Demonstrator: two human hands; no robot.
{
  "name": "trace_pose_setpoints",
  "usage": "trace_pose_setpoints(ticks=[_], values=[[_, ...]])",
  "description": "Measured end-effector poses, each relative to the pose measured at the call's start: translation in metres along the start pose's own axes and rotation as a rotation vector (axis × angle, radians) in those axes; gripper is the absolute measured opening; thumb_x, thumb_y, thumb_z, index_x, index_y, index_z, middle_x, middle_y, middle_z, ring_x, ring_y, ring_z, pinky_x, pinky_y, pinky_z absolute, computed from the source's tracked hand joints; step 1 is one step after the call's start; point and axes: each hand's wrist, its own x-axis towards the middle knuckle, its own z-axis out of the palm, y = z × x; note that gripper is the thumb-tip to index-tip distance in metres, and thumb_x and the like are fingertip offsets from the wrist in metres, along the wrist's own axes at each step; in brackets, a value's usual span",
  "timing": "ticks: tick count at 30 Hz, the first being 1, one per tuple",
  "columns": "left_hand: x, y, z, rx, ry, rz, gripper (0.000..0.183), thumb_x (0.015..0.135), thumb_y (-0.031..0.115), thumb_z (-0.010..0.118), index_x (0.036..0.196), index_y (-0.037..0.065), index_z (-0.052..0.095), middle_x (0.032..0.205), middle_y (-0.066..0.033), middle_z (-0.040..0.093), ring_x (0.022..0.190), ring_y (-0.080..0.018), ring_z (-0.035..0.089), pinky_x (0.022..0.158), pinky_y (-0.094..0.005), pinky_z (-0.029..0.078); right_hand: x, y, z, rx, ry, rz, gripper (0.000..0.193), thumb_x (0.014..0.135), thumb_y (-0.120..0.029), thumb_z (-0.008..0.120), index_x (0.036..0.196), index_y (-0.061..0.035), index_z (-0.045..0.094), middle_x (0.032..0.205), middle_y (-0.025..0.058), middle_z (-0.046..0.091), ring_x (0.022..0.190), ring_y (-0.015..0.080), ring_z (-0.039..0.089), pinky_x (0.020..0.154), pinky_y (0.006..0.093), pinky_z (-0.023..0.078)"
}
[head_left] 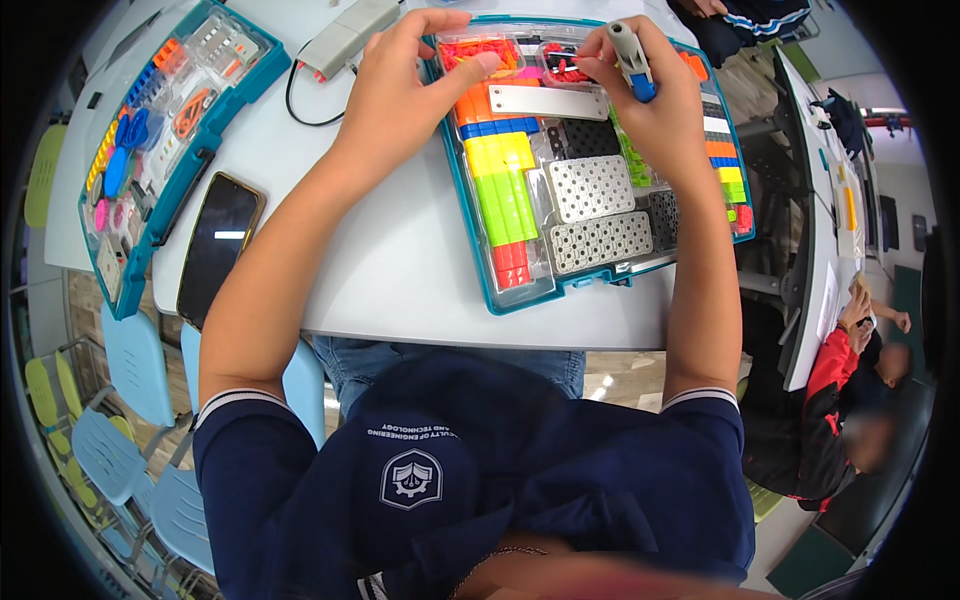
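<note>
While the right hand [672, 112] grips one tool [628, 58], the left hand [408, 78] spreads open at one tray [522, 60].
Two boxes [525, 302], one phone [218, 250] nearby.

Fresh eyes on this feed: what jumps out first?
Probably the bright coloured blocks in the open teal case at upper centre. At its far end the right hand holds a grey-and-blue tool and the left hand spreads over red-orange pieces. A second teal case sits at far left.

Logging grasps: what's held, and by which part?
Right hand: grey-and-blue tool; the gripped part can't be told. Left hand: spread open by red parts, no hold visible.
</note>
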Motion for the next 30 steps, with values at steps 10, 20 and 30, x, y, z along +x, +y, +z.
trace_pose_setpoints(ticks=[10, 20, 30], values=[[0.007, -0.015, 0.000, -0.418, 0.025, -0.117, 0.041, 0.098, 0.026, 0.073, 0.131, 0.006, 0.062, 0.105, -0.0041, 0.074, 0.096, -0.0097, 0.064, 0.086, -0.0257, 0.050, 0.022, -0.051, 0.020, -0.109, 0.051, -0.068, 0.030, 0.074, 0.010, 0.069, 0.100, -0.0017, 0.060, 0.088, 0.0191, 0.064, 0.085, 0.0395, 0.064, 0.073, 0.0391, 0.051], [0.009, -0.019, 0.001, -0.315, 0.012, -0.120, 0.041, 0.091, 0.035, 0.079, 0.120, 0.007, 0.069, 0.102, -0.0020, 0.074, 0.092, -0.0087, 0.062, 0.084, -0.0247, 0.049, -0.016, -0.013, -0.016, -0.203, 0.069, 0.026, 0.023, 0.087, -0.014, 0.082, 0.103, -0.0070, 0.067, 0.081, 0.0101, 0.073, 0.068, 0.0201, 0.069, 0.065, 0.0291, 0.052], [0.013, -0.022, 0.001, -0.326, 0.020, -0.094, 0.042, 0.088, 0.038, 0.082, 0.115, 0.007, 0.072, 0.102, -0.0033, 0.074, 0.093, -0.0099, 0.063, 0.082, -0.0254, 0.050, -0.009, 0.001, 0.011, -0.333, -0.010, 0.026, 0.027, 0.087, -0.010, 0.081, 0.109, -0.0060, 0.066, 0.093, 0.0119, 0.076, 0.083, 0.0233, 0.074, 0.071, 0.0309, 0.055]])
